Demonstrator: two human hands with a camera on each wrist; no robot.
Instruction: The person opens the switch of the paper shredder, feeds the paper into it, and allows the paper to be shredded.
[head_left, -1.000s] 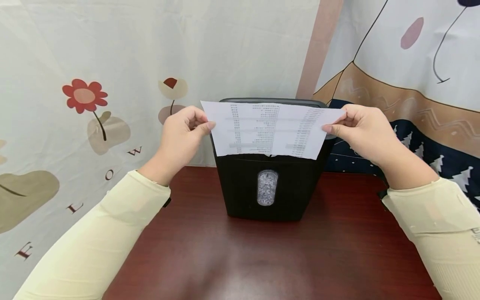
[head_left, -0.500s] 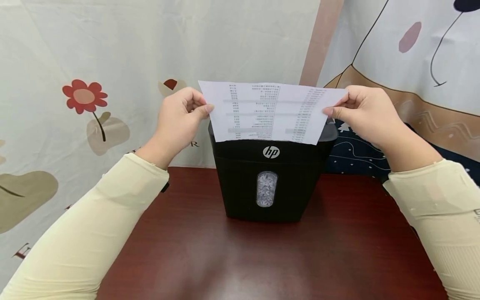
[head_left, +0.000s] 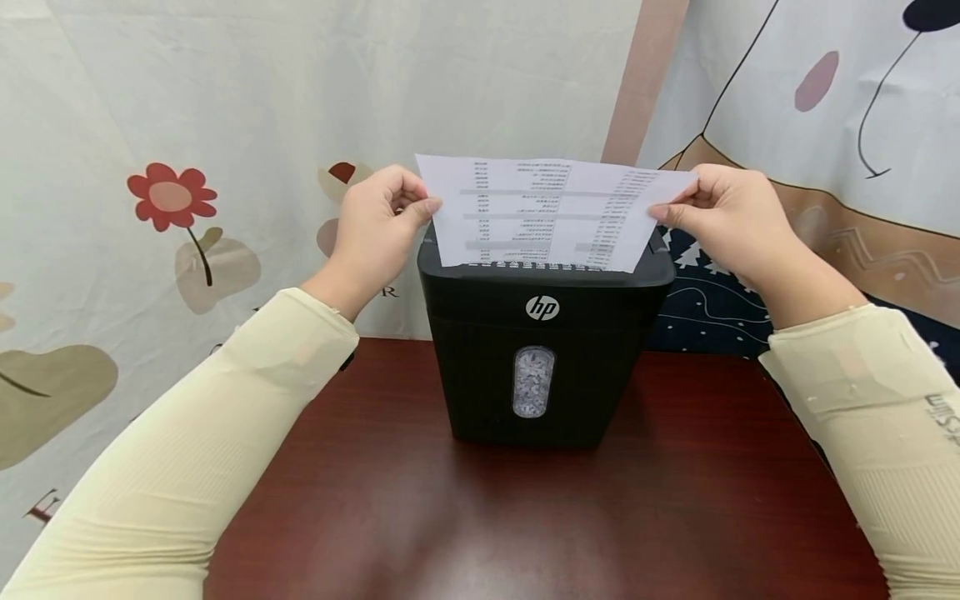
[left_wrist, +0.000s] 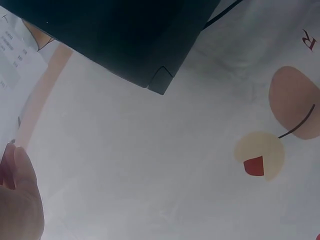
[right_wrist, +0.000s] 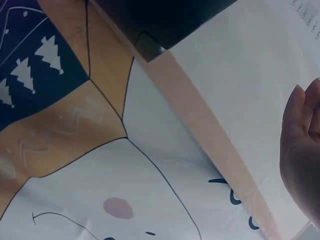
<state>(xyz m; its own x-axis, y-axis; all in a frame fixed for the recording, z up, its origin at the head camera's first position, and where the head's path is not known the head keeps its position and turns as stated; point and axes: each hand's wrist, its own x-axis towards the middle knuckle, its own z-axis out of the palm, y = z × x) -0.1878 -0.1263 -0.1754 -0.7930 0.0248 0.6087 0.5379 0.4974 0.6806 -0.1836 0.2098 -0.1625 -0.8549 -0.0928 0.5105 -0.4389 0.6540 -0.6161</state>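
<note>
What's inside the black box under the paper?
Through the little window in the shredder you can see bits of cut-up paper. The black walls hide the rest of the inside.

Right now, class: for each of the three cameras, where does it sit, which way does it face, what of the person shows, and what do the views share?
Head: worn on the head, facing forward and down at the black plastic shredder on the dark red wooden table; the left hand and right hand pinch the white printed paper sheet.
Left wrist: looks up past the left hand's fingers at the flower-print cloth.
Right wrist: looks up past the right hand's fingers.
Shared: all views show shredder and sheet.
</note>
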